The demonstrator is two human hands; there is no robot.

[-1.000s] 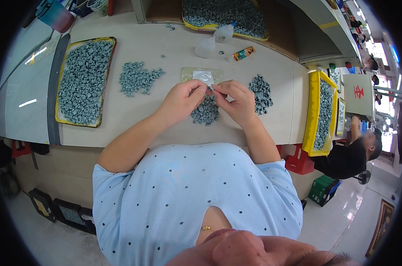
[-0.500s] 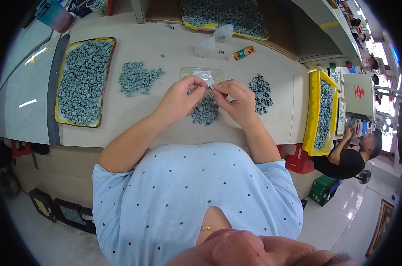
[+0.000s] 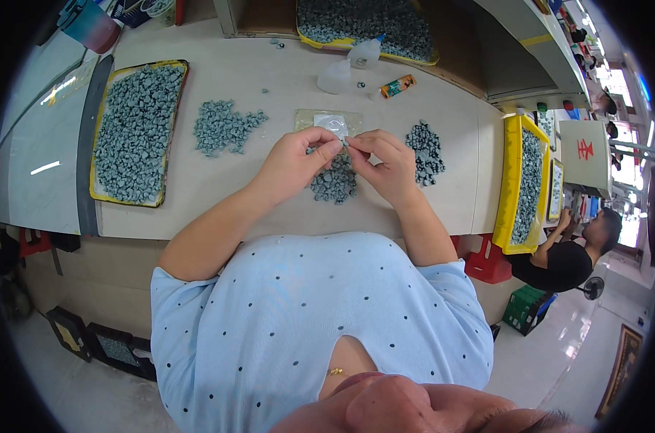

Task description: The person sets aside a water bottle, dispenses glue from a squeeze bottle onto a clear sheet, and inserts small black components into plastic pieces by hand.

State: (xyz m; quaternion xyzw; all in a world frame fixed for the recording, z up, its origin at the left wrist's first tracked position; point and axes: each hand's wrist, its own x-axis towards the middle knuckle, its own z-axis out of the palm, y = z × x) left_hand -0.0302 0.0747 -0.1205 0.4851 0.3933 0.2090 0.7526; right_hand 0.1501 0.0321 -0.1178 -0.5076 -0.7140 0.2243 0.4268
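My left hand (image 3: 296, 159) and my right hand (image 3: 384, 160) meet over the table, thumbs and forefingers pinched. Between their fingertips is a small grey-green piece (image 3: 345, 143), mostly covered, its exact kind too small to make out. Just below lies a heap of similar pieces (image 3: 334, 185). Beyond my fingers, a clear flat pad (image 3: 306, 117) carries a white square (image 3: 330, 121). Left of my hands spreads a loose pile of lighter pieces (image 3: 223, 128); close to my right hand is a darker pile (image 3: 426, 153).
A yellow-edged tray (image 3: 92, 177) of pieces lies at left, a yellow bin (image 3: 511, 159) stands at right. At the back are two squeeze bottles (image 3: 334, 78), an orange-green tube (image 3: 398, 86) and another filled tray (image 3: 367, 29) under a shelf. A person in black (image 3: 562, 263) sits far right.
My left thumb and fingertips have shifted very slightly around the small piece. Both hands stay in the same place. The person at far right has moved a little.
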